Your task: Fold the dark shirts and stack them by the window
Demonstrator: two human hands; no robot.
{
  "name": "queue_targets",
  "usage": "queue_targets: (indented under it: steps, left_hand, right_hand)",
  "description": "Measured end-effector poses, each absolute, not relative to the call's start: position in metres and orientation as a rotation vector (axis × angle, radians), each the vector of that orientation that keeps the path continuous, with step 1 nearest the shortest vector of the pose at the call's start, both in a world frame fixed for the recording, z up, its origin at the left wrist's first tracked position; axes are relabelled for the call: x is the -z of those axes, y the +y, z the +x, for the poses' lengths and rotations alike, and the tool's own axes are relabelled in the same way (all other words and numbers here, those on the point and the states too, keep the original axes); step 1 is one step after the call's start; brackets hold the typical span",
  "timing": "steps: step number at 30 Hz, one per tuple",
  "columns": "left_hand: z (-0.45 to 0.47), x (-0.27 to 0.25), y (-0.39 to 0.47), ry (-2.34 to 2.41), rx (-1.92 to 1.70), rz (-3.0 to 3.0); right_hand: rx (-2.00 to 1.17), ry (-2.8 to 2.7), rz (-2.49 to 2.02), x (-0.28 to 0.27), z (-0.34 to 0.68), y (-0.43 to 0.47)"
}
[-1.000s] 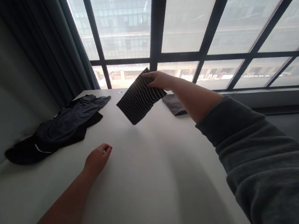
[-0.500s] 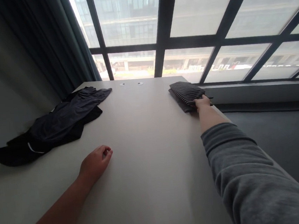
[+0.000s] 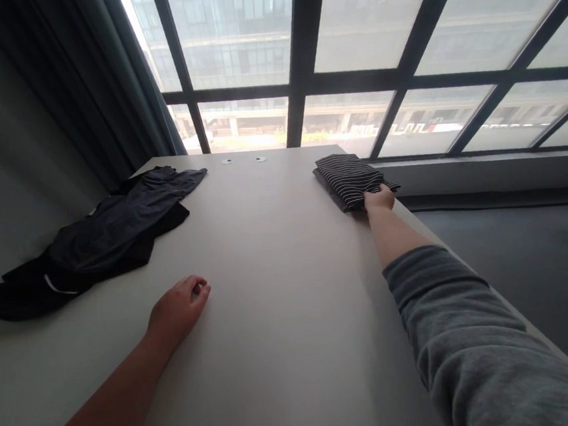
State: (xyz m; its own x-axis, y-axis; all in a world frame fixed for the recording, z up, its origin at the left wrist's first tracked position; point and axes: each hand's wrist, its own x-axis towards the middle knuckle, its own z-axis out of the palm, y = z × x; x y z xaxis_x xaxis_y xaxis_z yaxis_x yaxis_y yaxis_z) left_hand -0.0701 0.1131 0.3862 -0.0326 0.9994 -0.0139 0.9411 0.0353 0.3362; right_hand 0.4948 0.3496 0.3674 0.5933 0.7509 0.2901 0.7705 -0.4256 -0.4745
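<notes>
At the table's right edge my right hand (image 3: 380, 199) is closed on the near corner of a folded black garment with thin white stripes (image 3: 348, 173). Beneath it a folded dark grey cloth (image 3: 329, 191) shows along the left side. The right fingertips are partly hidden by the fabric. My left hand (image 3: 179, 311) rests on the white table (image 3: 272, 294), its fingers curled in towards the thumb with nothing visible in them. Beyond it, to the left, lies a loose heap of dark clothes (image 3: 114, 222), a dark grey piece on top of black ones.
Two small round white fittings (image 3: 243, 160) sit near the table's far end. Past that end stands a large window with dark frames (image 3: 305, 90). A dark curtain (image 3: 115, 82) hangs at the left, and grey floor (image 3: 509, 251) lies beyond the right edge.
The view has shifted slightly to the right. The striped garment's near corner now sticks out past my right hand, lying flatter over the grey cloth. My left hand has stayed in place.
</notes>
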Motion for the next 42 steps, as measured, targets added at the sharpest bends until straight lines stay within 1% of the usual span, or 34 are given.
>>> queue_targets:
  steps: [3, 6, 9, 13, 18, 23, 27, 31, 34, 38, 42]
  left_hand:
    - [-0.070, -0.386, 0.113, 2.060, -0.344, 2.003]
    - [-0.071, -0.385, 0.113, 2.047, -0.350, 2.020]
    - [-0.071, -0.384, 0.113, 2.048, -0.350, 2.027]
    - [-0.070, -0.384, 0.114, 2.038, -0.348, 2.042]
    - [-0.069, -0.384, 0.114, 2.045, -0.351, 2.044]
    - [-0.068, -0.384, 0.115, 2.019, -0.387, 2.073]
    - [-0.068, -0.384, 0.115, 2.018, -0.422, 2.064]
    - [-0.070, -0.381, 0.114, 2.001, -0.438, 2.092]
    - [-0.076, -0.379, 0.118, 1.996, -0.448, 2.116]
    - [-0.091, -0.379, 0.126, 2.049, -0.462, 2.110]
    - [-0.101, -0.380, 0.132, 2.095, -0.468, 2.090]
  right_hand:
    - [0.211, -1.059, -2.249, -0.371, 0.484, 0.338]
    - [0.334, -1.361, -2.211, -0.375, 0.466, 0.332]
    - [0.193, -1.630, -2.333, -0.371, 0.449, 0.329]
    - [0.046, -1.628, -2.463, -0.356, 0.437, 0.319]
    - [-0.038, -1.669, -2.473, -0.346, 0.426, 0.297]
    - [-0.103, -1.825, -2.441, -0.339, 0.405, 0.273]
    - [-0.107, -1.905, -2.455, -0.336, 0.393, 0.258]
    - [-0.095, -1.894, -2.453, -0.335, 0.390, 0.250]
    - [-0.075, -1.772, -2.489, -0.336, 0.397, 0.251]
    - [-0.077, -1.511, -2.559, -0.339, 0.420, 0.265]
    - [-0.141, -1.459, -2.579, -0.339, 0.439, 0.286]
